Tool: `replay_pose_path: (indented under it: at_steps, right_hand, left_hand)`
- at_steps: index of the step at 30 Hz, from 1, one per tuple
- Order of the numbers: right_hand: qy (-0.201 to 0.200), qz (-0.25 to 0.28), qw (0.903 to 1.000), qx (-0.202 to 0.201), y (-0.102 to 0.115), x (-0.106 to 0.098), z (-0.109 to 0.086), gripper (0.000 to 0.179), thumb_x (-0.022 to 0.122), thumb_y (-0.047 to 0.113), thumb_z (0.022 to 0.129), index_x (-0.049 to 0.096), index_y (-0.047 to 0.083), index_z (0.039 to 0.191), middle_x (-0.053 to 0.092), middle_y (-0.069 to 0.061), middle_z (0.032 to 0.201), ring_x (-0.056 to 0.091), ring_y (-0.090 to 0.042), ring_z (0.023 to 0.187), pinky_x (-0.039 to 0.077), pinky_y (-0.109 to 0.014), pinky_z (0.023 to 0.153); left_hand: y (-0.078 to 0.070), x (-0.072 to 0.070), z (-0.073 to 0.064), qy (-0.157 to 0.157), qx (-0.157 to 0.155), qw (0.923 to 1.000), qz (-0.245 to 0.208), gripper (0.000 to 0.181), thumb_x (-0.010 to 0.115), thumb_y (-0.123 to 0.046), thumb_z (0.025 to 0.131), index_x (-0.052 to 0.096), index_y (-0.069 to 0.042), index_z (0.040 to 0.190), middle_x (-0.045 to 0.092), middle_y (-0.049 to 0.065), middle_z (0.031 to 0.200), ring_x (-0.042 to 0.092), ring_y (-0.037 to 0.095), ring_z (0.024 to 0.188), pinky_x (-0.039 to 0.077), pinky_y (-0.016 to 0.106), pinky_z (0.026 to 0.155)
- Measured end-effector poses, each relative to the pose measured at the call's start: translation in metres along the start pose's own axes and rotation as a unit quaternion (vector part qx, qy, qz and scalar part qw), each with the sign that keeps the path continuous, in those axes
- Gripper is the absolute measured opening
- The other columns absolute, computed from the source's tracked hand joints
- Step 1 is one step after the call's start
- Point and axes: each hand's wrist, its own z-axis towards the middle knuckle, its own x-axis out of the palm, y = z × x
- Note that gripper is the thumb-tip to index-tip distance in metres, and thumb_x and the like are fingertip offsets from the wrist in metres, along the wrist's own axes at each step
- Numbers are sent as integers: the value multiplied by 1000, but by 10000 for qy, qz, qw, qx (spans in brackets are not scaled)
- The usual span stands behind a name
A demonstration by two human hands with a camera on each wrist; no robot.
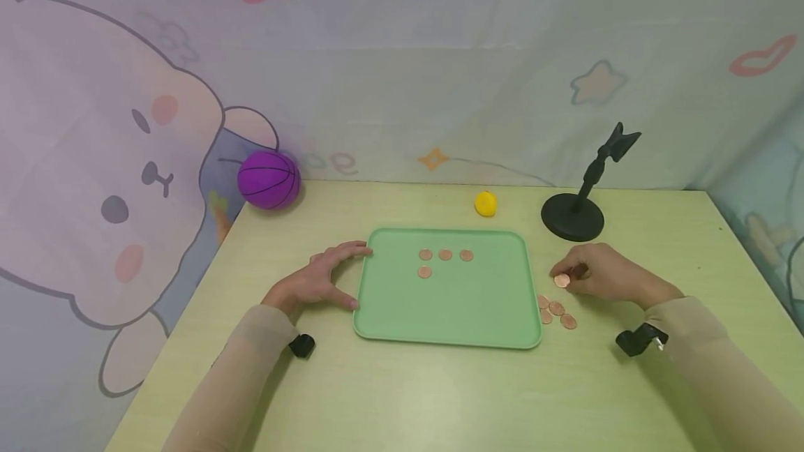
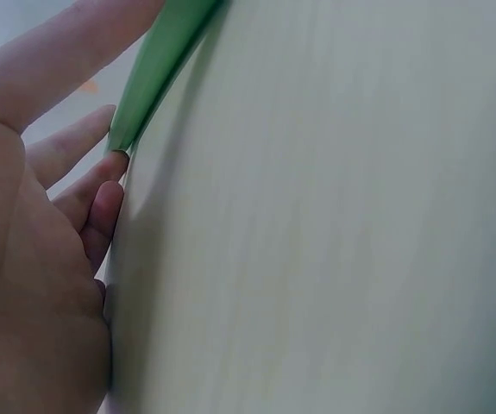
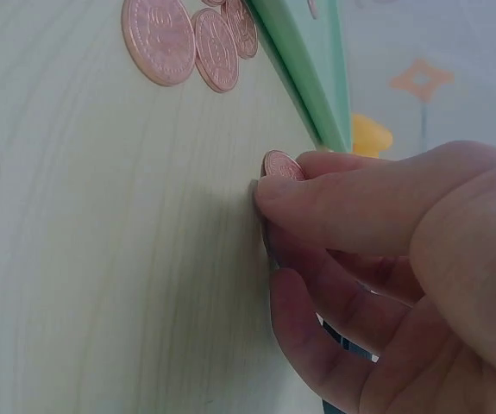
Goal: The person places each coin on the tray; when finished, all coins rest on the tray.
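A light green tray (image 1: 452, 312) lies on the table, with several copper coins (image 1: 445, 254) on its far half, three in a row and one below the row's left end. My left hand (image 1: 317, 281) is spread at the tray's left edge, fingertips and thumb touching the rim; the left wrist view shows the fingers at the green rim (image 2: 157, 73). Right of the tray, my right hand (image 1: 603, 272) pinches one copper coin (image 3: 282, 165) between thumb and fingers, close over the table. Several loose coins (image 1: 556, 308) lie by the tray's right edge, just nearer to me than that hand.
Beyond the tray sits a small yellow object (image 1: 486, 204). A black stand (image 1: 573, 217) with a round base is at the back right, behind my right hand. A purple ball (image 1: 269, 180) with black lines rests at the table's back left corner. Behind the table hangs a printed cloth (image 1: 402, 75).
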Motion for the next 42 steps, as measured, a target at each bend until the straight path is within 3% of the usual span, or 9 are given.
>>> replay_pose_path:
  at_steps: [12,23,32,42]
  right_hand:
    - [57,-274,9996,42,2,-1,1,20,83,3,88,80,4,108,73,-1,101,69,-12,86,60,-32,78]
    - [-470,-397,9981,21,7,-3,6,12,80,14,95,81,10,106,67,6,93,66,-7,82,59,-30,75]
    - [-489,-257,9984,-87,24,-4,19,21,79,11,94,78,7,115,69,4,97,69,-10,82,60,-29,75]
    - [-325,51,9984,-459,36,13,47,17,80,11,94,80,10,111,69,5,96,68,-8,81,60,-29,76]
  left_hand:
    - [0,0,1,-3,-15,10000,-5,100,97,-31,71,48,-27,158,27,0,172,19,32,158,3,62,123]
    - [2,1,0,20,-60,10000,-60,101,98,-33,71,47,-29,158,26,-1,172,17,33,158,-1,64,123]
    - [1,1,0,30,-73,10000,-60,101,98,-31,71,47,-29,158,26,-2,173,17,30,159,-2,62,124]
    - [1,-1,1,35,-14,10000,-27,100,98,-31,71,47,-28,158,26,-1,173,18,31,159,-2,63,124]
